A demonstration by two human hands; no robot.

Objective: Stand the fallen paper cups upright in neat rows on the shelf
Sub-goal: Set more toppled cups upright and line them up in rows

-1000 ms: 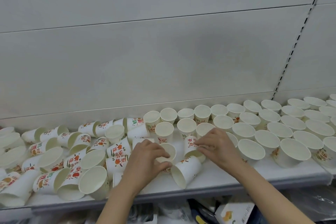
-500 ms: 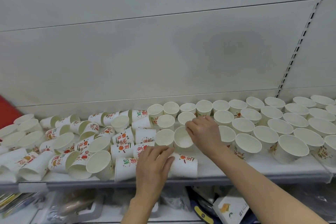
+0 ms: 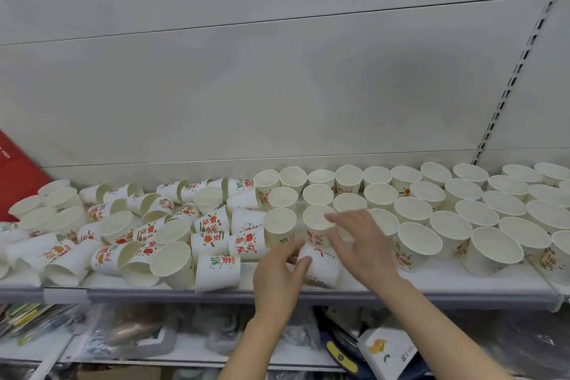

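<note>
Half a second before, the left hand (image 3: 279,276) lay flat over a fallen cup (image 3: 319,268) at the shelf (image 3: 431,285) front while the right hand (image 3: 359,244) set a cup in the rows farther back; by now both had met at that fallen cup. The left grip's fingers curled against its near end, the right grip spread loosely above and just beyond it; whether either had truly clasped it could not be told. Upright cups (image 3: 481,213) stood in rows right of the grips, and toppled cups (image 3: 129,244) lay jumbled to their left.
</note>
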